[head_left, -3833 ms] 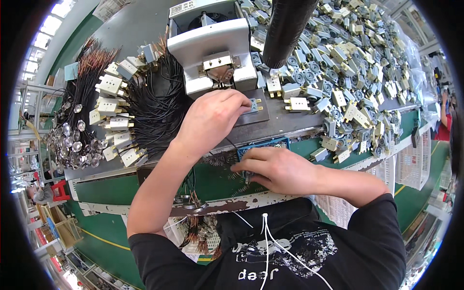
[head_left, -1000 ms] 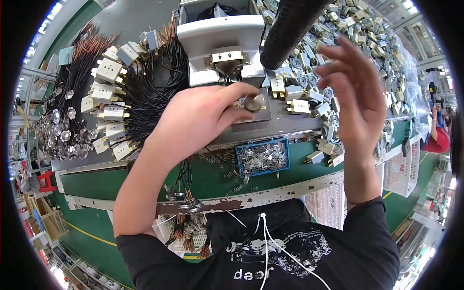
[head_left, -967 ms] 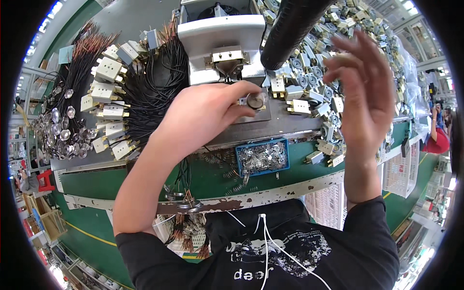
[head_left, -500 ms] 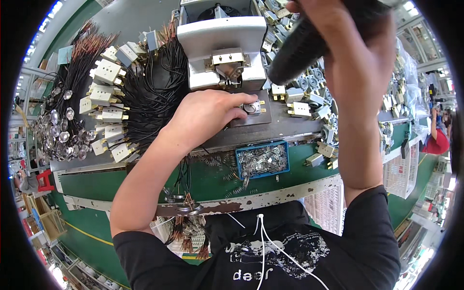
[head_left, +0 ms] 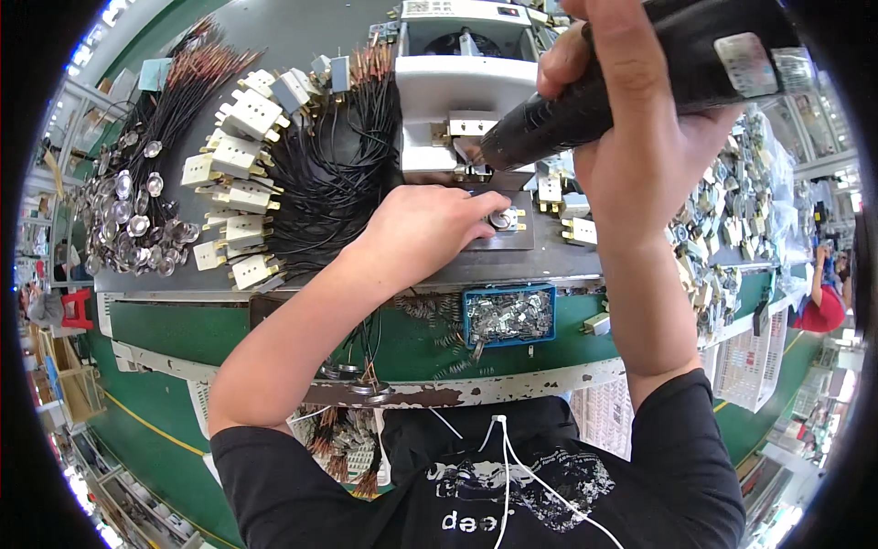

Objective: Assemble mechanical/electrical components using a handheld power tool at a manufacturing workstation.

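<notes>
My left hand (head_left: 430, 233) is closed, thumb and forefinger holding a small round metal part with brass tabs (head_left: 503, 220) on a flat dark metal block (head_left: 512, 240). Above the block, my right hand (head_left: 645, 128) grips a thick black tapered tool that looks like an electric screwdriver (head_left: 567, 110). The tool slants down to the left; its nose is at the front of a silver-white bench machine (head_left: 430, 101). A small white box-shaped housing (head_left: 473, 123) sits on that machine beside the nose. The tool's bit is hard to make out.
Bundles of black wires (head_left: 338, 183) with white housings (head_left: 247, 114) and round metal caps (head_left: 137, 224) cover the left. A blue tray (head_left: 468, 320) of small metal pieces and loose springs (head_left: 448, 340) lie nearer me. Assembled white parts (head_left: 704, 293) pile up at right.
The black tool has swung from the upper right down and left, its nose now at the machine's front. My left hand stays on the round part. The whole view has shifted slightly.
</notes>
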The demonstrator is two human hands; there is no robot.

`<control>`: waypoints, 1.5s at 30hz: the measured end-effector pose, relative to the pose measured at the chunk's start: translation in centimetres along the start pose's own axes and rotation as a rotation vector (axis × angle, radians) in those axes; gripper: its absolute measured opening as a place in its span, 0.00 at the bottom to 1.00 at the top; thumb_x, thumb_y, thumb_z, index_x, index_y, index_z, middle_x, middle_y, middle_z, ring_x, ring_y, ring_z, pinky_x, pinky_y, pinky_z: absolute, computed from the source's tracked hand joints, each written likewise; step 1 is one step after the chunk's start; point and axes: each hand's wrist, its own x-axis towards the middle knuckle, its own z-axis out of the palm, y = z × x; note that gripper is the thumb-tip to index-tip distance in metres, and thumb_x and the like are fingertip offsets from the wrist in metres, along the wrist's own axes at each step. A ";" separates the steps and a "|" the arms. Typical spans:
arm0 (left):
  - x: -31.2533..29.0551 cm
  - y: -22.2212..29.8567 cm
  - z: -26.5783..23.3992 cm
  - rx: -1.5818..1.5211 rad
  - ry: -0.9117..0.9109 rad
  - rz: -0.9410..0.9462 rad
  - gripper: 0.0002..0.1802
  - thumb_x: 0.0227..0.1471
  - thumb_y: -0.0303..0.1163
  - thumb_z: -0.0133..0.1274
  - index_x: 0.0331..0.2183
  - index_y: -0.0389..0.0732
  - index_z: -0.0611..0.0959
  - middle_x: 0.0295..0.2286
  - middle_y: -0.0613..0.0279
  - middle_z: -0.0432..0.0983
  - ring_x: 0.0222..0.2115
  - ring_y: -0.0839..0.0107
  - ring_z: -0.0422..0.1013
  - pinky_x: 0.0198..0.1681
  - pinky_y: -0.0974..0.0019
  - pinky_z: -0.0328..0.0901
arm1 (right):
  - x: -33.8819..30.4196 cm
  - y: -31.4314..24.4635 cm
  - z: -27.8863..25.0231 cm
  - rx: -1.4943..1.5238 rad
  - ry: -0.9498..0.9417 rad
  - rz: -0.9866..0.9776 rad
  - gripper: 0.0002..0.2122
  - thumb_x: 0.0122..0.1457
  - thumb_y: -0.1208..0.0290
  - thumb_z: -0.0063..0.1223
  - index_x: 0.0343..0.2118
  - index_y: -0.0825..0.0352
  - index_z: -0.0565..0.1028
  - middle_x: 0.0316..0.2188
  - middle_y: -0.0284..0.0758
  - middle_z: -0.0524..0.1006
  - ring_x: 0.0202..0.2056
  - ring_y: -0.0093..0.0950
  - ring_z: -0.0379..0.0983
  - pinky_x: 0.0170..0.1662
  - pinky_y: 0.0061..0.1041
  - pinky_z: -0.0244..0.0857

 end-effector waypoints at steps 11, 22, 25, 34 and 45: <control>0.2 0.1 -1.2 0.005 -0.156 -0.064 0.20 0.59 0.44 0.55 0.52 0.54 0.80 0.29 0.59 0.81 0.33 0.58 0.79 0.34 0.55 0.73 | 1.6 4.7 2.3 0.536 -0.202 -0.389 0.05 0.58 0.80 0.63 0.35 0.70 0.78 0.22 0.31 0.78 0.21 0.20 0.74 0.24 0.19 0.67; 0.8 0.7 -1.3 -0.001 -0.163 -0.051 0.20 0.60 0.45 0.55 0.53 0.54 0.80 0.29 0.59 0.81 0.33 0.58 0.80 0.34 0.55 0.74 | 4.7 8.0 2.4 0.712 -0.342 -0.532 0.06 0.58 0.82 0.61 0.37 0.71 0.77 0.22 0.31 0.78 0.21 0.19 0.74 0.25 0.18 0.67; 0.4 0.4 -1.3 -0.008 -0.180 -0.081 0.21 0.59 0.45 0.55 0.53 0.54 0.80 0.28 0.59 0.81 0.33 0.58 0.80 0.34 0.55 0.74 | 3.3 7.2 0.3 0.581 -0.391 -0.574 0.07 0.62 0.78 0.60 0.40 0.73 0.77 0.27 0.38 0.80 0.24 0.23 0.76 0.27 0.22 0.70; 0.3 0.1 -0.8 -0.014 -0.118 -0.040 0.19 0.59 0.44 0.56 0.52 0.54 0.80 0.26 0.59 0.81 0.31 0.57 0.80 0.32 0.55 0.74 | 1.4 4.4 2.4 0.483 -0.265 -0.462 0.11 0.56 0.83 0.62 0.42 0.71 0.75 0.26 0.34 0.80 0.23 0.20 0.76 0.27 0.19 0.71; -0.4 -0.5 -0.1 0.031 -0.016 0.000 0.20 0.57 0.45 0.57 0.50 0.54 0.83 0.25 0.60 0.81 0.29 0.58 0.80 0.29 0.56 0.73 | 0.0 2.8 1.7 0.114 -0.086 -0.085 0.13 0.57 0.82 0.63 0.45 0.73 0.74 0.29 0.36 0.80 0.25 0.22 0.77 0.26 0.21 0.72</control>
